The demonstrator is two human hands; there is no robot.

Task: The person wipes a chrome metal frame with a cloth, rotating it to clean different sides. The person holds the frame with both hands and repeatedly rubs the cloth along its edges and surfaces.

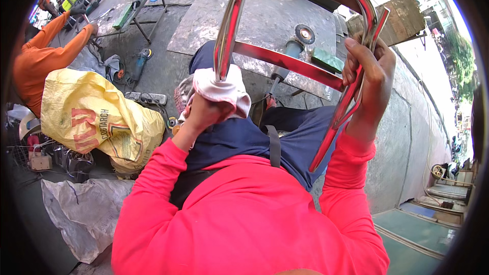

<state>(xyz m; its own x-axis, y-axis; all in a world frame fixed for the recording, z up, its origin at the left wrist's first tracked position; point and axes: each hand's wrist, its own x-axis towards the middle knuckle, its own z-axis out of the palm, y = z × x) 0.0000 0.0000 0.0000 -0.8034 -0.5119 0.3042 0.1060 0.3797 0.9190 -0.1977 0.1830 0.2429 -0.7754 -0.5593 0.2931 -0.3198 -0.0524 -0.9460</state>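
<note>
Head view: a shiny tubular metal frame slants above your navy trousers; your left grip bunches white cloth at its left end, your right grip clasps its right tube. Probably stiff and slick; hold the side tubes.

Left of the fingers of the left hand, a crumpled yellow sack is carrying print. Large red-brown characters are standing sideways on the part farther from the fingers. Nearer the fingers, a line of smaller dark capitals is running almost upright. Closer still, big outlined characters are bending with the folds, their shapes partly getting lost in the creases.
</note>
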